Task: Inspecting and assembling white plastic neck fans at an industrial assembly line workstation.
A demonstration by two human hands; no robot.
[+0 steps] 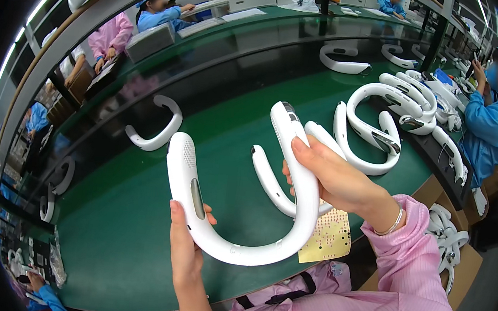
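Here both bare hands grip one white U-shaped neck fan (237,214), lifted above the green conveyor belt (132,246) with its open end pointing away from the person; the left hand (186,251) wraps the left arm of the fan from below, its fingers hidden behind the casing, its thumb lying up along the inner face just under a grey oval panel (197,198); above that thumb a patch of fine vent holes (186,149) covers the tip of the arm; the right hand (333,178) closes round the fan's right arm, thumb pressed flat along its outer face toward the tip, the other fingers curled behind and mostly out of sight, so how tightly they press cannot be told; a thin bangle (394,220) circles that wrist, which comes out of a pink striped sleeve (417,274). Just under the right-hand fingers a second white neck fan (270,181) lies on the belt, and below the heel of that hand a yellow perforated card (328,238) rests at the belt's edge; beyond the right fingertips more white neck fans (378,126) lie bunched together; well off from the left fingers a lone one (156,125) sits on the belt; a worker in blue (492,125) sits at the far right.
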